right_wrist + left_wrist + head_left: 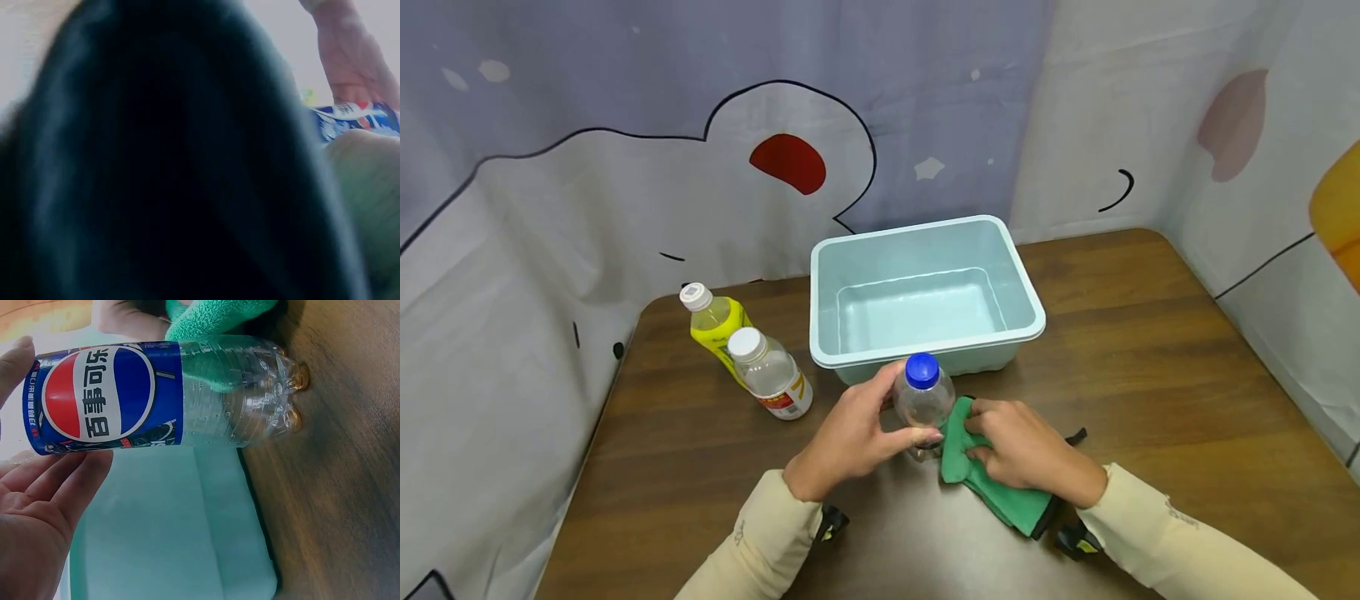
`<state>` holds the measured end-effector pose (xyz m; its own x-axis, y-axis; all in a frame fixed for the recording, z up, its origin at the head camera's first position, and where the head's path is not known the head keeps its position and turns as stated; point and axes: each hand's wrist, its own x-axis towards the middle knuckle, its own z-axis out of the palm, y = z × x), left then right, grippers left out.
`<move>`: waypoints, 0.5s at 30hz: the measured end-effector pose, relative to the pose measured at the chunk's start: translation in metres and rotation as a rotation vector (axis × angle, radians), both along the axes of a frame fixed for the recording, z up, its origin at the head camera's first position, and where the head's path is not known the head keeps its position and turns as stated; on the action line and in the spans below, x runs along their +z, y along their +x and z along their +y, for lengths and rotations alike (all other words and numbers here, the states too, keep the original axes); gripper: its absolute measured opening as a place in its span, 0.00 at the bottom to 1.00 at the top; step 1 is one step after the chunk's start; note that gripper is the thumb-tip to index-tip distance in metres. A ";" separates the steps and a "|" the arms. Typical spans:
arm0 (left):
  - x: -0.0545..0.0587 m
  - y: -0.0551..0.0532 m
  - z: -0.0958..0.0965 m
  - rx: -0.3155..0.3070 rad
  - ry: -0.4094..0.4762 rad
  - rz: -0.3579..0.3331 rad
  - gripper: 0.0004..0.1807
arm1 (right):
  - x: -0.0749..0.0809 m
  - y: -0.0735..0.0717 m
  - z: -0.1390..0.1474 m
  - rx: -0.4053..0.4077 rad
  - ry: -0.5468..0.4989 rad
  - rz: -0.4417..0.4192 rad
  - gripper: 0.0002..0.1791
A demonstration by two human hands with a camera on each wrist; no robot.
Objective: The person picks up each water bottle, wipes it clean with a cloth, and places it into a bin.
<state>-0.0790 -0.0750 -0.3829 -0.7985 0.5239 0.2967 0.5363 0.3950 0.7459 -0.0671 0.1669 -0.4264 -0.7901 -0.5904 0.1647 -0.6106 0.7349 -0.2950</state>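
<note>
A clear plastic cola bottle (917,408) with a blue cap stands upright on the wooden table, in front of the basin. My left hand (853,429) grips it, thumb on the near side and fingers behind. In the left wrist view the bottle's blue, red and white label (103,397) shows, with its clear base by the tabletop. My right hand (1022,442) holds a green cloth (955,454) with a dark edge, close against the bottle's right side. A dark, blurred sheet of fabric (187,156) fills most of the right wrist view, hiding the fingers there.
A pale blue-green plastic basin (928,346) sits just behind the bottle. Two bottles stand to its left: one with a yellow label (718,329), another clear with a white cap (771,375). A patterned curtain (700,192) closes off the table's back.
</note>
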 end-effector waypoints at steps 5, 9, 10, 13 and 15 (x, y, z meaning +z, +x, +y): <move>-0.001 0.003 -0.001 0.007 0.035 -0.005 0.42 | 0.011 0.002 0.008 -0.008 -0.040 -0.029 0.13; -0.002 0.003 -0.001 -0.014 0.057 -0.021 0.39 | 0.032 0.002 0.015 -0.021 -0.117 -0.042 0.17; -0.001 0.002 -0.001 -0.018 0.058 -0.026 0.39 | 0.038 0.002 0.017 -0.025 -0.140 -0.039 0.18; -0.001 0.000 0.000 -0.031 0.064 -0.041 0.39 | 0.056 0.003 0.024 -0.036 -0.215 -0.014 0.21; 0.000 -0.001 -0.001 -0.033 0.062 -0.052 0.39 | 0.066 0.003 0.027 -0.028 -0.264 0.025 0.22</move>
<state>-0.0796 -0.0756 -0.3832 -0.7962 0.5321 0.2880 0.5082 0.3299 0.7955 -0.0643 0.1937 -0.3604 -0.7993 -0.5023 0.3298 -0.6006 0.6515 -0.4634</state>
